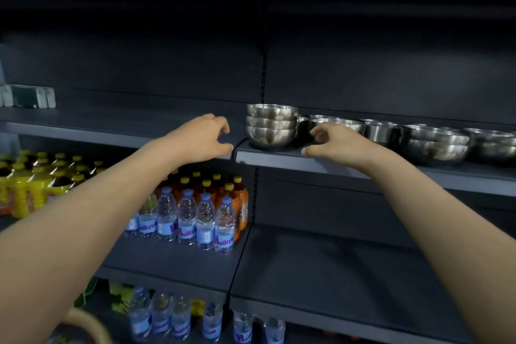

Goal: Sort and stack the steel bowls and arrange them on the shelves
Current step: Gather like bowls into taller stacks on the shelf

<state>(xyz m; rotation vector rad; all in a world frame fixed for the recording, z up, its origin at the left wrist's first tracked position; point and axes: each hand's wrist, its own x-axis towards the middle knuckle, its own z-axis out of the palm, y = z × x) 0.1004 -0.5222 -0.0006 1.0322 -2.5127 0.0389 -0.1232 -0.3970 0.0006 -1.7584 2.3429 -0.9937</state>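
We find a stack of three steel bowls [271,126] nested upright near the front edge of the dark shelf [329,166], just right of the seam where two shelf sections meet. We take this stack as our reference. Our left hand [205,134] hovers just to its left, fingers curled and parted, gripping nothing and clear of the metal. Our right hand [336,141] hovers just to its right, fingers likewise spread and empty; whether a fingertip touches the stack we cannot tell. Behind that hand and further right of the stack, more steel bowls [435,142] sit along the same shelf, some singly and some nested in pairs. Far left of the stack, on the same level, stand some pale boxed goods [30,96]. Below the stack and to its left, on the next shelf down, we note water bottles [195,218] with blue labels, amber bottles [223,187] behind them, and yellow bottles [30,179] further left.
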